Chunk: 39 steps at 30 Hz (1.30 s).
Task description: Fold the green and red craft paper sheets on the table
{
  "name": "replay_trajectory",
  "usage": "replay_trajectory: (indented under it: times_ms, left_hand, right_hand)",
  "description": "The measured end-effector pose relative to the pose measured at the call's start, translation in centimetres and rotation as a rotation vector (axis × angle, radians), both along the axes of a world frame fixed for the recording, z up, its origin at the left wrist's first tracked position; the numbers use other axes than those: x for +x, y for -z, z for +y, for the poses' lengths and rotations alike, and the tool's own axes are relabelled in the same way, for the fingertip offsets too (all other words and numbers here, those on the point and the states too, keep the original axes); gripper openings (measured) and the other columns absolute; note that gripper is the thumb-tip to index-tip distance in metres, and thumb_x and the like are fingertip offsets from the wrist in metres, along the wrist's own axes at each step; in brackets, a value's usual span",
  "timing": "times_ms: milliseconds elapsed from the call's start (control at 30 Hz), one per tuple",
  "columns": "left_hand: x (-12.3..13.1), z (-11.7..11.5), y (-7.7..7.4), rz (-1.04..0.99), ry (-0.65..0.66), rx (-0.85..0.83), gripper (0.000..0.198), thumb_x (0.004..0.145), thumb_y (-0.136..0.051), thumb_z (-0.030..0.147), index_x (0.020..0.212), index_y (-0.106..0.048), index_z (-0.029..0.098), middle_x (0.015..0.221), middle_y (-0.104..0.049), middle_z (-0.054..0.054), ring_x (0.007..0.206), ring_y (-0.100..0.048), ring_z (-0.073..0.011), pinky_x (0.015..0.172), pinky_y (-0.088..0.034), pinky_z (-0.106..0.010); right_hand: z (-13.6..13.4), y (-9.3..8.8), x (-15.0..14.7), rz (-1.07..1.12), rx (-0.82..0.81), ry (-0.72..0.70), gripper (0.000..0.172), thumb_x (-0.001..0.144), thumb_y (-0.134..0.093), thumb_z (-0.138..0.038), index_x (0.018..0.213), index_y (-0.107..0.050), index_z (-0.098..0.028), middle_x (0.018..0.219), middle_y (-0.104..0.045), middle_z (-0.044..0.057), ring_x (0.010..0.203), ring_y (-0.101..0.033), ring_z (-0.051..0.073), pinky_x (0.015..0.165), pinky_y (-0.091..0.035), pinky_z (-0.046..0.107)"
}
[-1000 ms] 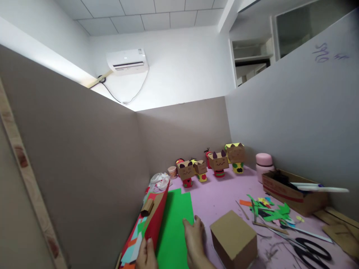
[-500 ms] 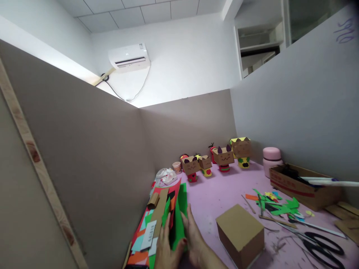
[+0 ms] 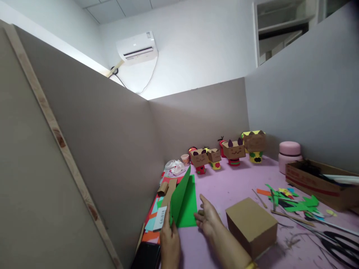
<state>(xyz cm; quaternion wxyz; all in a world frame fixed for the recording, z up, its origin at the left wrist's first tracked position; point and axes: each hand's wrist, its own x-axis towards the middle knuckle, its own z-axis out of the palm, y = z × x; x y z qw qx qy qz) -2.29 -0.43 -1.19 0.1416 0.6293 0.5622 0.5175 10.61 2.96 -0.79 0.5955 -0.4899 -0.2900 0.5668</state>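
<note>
My left hand [image 3: 169, 239] grips the lower left edge of a green paper sheet [image 3: 179, 196], which stands up at a slant. Beneath and beside it, more green paper [image 3: 189, 207] lies flat on the lilac tabletop; whether the two are one folded sheet I cannot tell. My right hand [image 3: 208, 218] is open at the right edge of that flat part, palm turned inward, fingertips close to it. Just right of my right forearm sits a plain brown cardboard box [image 3: 251, 220]. Paper pieces and a white card with a barcode [image 3: 159, 218] lie left of my left hand.
Several cardboard-headed figures [image 3: 234, 150] stand along the back. At right are scissors [image 3: 336, 243], green paper scraps [image 3: 303, 203], an open cardboard box [image 3: 314, 189] and a pink flask [image 3: 290, 155]. A black phone [image 3: 146, 256] lies front left. Grey partitions [image 3: 120, 149] enclose the table.
My right hand has come off the green paper and moved right, opening. The green paper is lifted out of the pile and spread, with my left hand still on it. The view has shifted left.
</note>
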Motion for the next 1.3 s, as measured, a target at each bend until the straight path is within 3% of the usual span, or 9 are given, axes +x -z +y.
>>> replay_trajectory:
  times_ms: [100,200,367,500,700,833,1067,1200,1300]
  left_hand:
    - [0.0,-0.1,0.1,-0.006,-0.018,-0.017,0.049,0.089,-0.027,0.029,0.134,-0.033,0.011,0.138,-0.041,-0.011,0.131,-0.028,-0.0189,0.108,-0.024,-0.036]
    - [0.2,-0.2,0.2,0.028,0.017,-0.032,0.049,0.087,-0.029,0.029,0.132,-0.036,0.009,0.136,-0.043,-0.014,0.13,-0.031,-0.021,0.107,-0.027,-0.039]
    - [0.8,-0.2,-0.2,0.107,0.118,-0.066,0.051,0.077,-0.049,0.028,0.126,-0.047,0.015,0.123,-0.057,-0.011,0.114,-0.051,-0.023,0.095,-0.041,-0.035]
    - [0.5,0.1,-0.3,0.115,0.08,-0.143,0.04,0.076,-0.041,0.021,0.108,-0.063,0.015,0.099,-0.07,-0.013,0.087,-0.065,-0.0244,0.078,-0.048,-0.034]
    - [-0.3,0.5,-0.2,0.057,-0.038,-0.201,0.051,0.08,-0.035,0.035,0.112,-0.058,0.002,0.105,-0.066,-0.02,0.099,-0.06,-0.0273,0.082,-0.046,-0.033]
    - [-0.1,0.5,0.0,0.073,-0.023,-0.226,0.052,0.082,-0.034,0.039,0.112,-0.058,0.004,0.106,-0.066,-0.018,0.099,-0.06,-0.0267,0.083,-0.045,-0.033]
    - [0.2,0.8,-0.2,0.164,0.07,-0.251,0.042,0.074,-0.049,0.032,0.107,-0.063,0.012,0.101,-0.069,-0.013,0.094,-0.063,-0.0255,0.078,-0.045,-0.028]
    - [0.1,1.0,-0.3,0.194,0.084,-0.26,0.039,0.075,-0.044,0.023,0.106,-0.064,0.013,0.097,-0.071,-0.012,0.087,-0.065,-0.0235,0.074,-0.046,-0.026]
    - [0.0,1.0,-0.2,0.176,0.051,-0.273,0.04,0.075,-0.039,0.019,0.106,-0.064,0.013,0.101,-0.07,-0.011,0.092,-0.063,-0.0225,0.076,-0.045,-0.026]
  right_hand:
    - [-0.1,-0.6,0.2,0.095,-0.199,-0.083,0.038,0.09,-0.04,-0.048,0.097,-0.054,-0.014,0.078,-0.059,0.002,0.057,-0.056,0.012,0.052,-0.046,0.026]
    - [-0.5,-1.1,0.0,0.14,-0.26,-0.161,0.026,0.09,-0.047,-0.038,0.097,-0.055,-0.013,0.081,-0.059,0.001,0.059,-0.055,0.01,0.053,-0.048,0.025]
    - [-1.5,-1.1,-1.5,0.15,-0.158,-0.211,0.019,0.091,-0.049,-0.03,0.098,-0.055,-0.013,0.077,-0.057,-0.001,0.052,-0.052,0.007,0.045,-0.044,0.02]
    - [-1.5,-0.6,-2.4,0.13,-0.09,-0.196,0.015,0.091,-0.048,-0.025,0.093,-0.055,-0.013,0.069,-0.054,-0.004,0.045,-0.047,0.005,0.038,-0.038,0.016]
    - [-0.9,0.6,-2.4,0.117,-0.109,-0.16,0.019,0.092,-0.047,-0.029,0.086,-0.054,-0.012,0.067,-0.054,-0.004,0.045,-0.047,0.005,0.039,-0.04,0.017]
    - [-0.2,1.5,-2.5,0.114,-0.152,-0.165,0.016,0.091,-0.049,-0.027,0.093,-0.055,-0.013,0.074,-0.057,-0.002,0.05,-0.051,0.006,0.043,-0.044,0.018]
    - [-0.1,0.8,-2.9,0.152,-0.118,-0.18,0.019,0.092,-0.046,-0.028,0.089,-0.056,-0.012,0.071,-0.059,-0.002,0.052,-0.055,0.008,0.048,-0.048,0.021]
    - [-0.4,0.3,-2.8,0.131,-0.097,-0.181,0.024,0.093,-0.044,-0.03,0.085,-0.056,-0.012,0.064,-0.056,-0.004,0.046,-0.052,0.007,0.043,-0.044,0.019]
    - [-0.4,0.4,-2.7,0.089,-0.136,-0.175,0.022,0.092,-0.046,-0.031,0.089,-0.056,-0.012,0.072,-0.058,-0.002,0.051,-0.055,0.008,0.046,-0.046,0.02]
